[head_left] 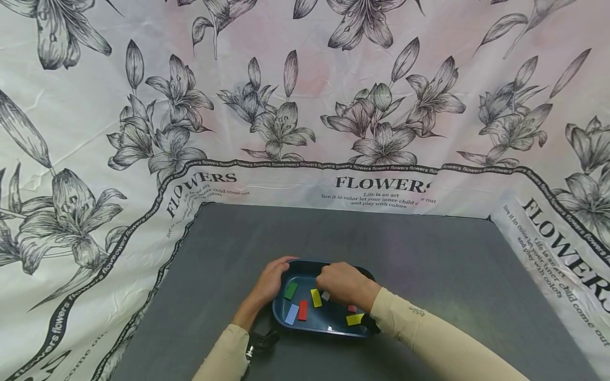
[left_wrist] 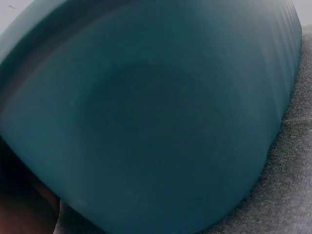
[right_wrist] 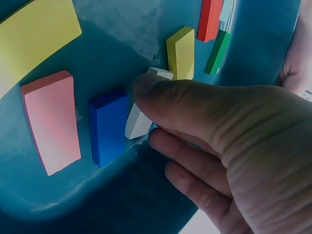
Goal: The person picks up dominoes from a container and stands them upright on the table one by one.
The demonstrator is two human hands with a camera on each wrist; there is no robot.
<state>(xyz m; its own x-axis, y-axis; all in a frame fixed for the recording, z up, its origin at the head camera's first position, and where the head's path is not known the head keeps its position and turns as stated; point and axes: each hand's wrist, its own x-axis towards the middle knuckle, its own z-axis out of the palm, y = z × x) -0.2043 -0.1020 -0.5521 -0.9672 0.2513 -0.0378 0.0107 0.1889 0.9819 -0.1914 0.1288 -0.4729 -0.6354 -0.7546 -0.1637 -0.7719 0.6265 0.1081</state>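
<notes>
A dark teal plastic tray (head_left: pixel 324 321) sits on the grey table. My left hand (head_left: pixel 269 280) grips its left end; the left wrist view is mostly filled by the tray's outer wall (left_wrist: pixel 156 146). Reaching inside, my right hand (head_left: pixel 347 286) pinches a white block (right_wrist: pixel 139 122), with the thumb across it and the index finger mostly hidden behind. Beside it stand a dark blue block (right_wrist: pixel 109 129) and a pink block (right_wrist: pixel 53 124). A yellow block (right_wrist: pixel 181 53) is close behind the thumb.
Toward the tray's left end are a red block (head_left: pixel 302 310), a light blue block (head_left: pixel 292 314) and a green block (head_left: pixel 290 290). A second yellow block (head_left: pixel 355 319) lies near the right wrist. Flower-printed cloth (head_left: pixel 286 185) borders the table at the back and sides.
</notes>
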